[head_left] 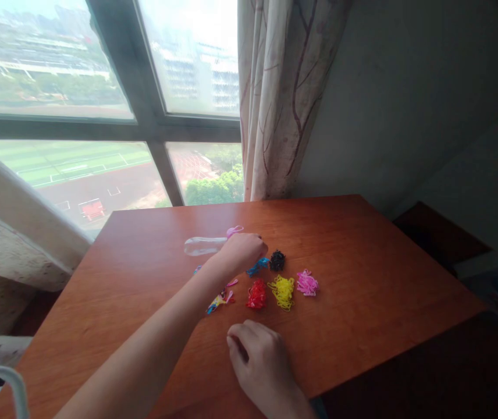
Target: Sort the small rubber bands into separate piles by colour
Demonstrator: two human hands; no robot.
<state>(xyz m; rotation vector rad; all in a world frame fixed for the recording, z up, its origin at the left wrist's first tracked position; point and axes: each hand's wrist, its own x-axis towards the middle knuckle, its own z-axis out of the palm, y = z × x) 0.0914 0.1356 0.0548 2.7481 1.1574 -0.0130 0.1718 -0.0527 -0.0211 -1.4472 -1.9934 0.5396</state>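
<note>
My left hand (246,247) reaches across the table with its fingers curled downward, beside a blue pile (258,266) and a black pile (277,260) of small loop-shaped pieces. Its fingertips are mostly hidden behind the hand, so anything in them cannot be made out. Close to the front, my right hand (260,355) rests on the tabletop, loosely closed, with nothing visible in it. Between the hands lie red (256,294), yellow (283,292) and pink (307,283) piles of similar pieces. A mixed-colour heap (219,301) is partly covered by my left forearm.
A clear plastic container or bag (205,245) lies left of my left hand, with a pink piece (234,230) behind it. The brown wooden table (340,233) stands against a window and a curtain (275,116). A white curved rail (9,375) is at lower left.
</note>
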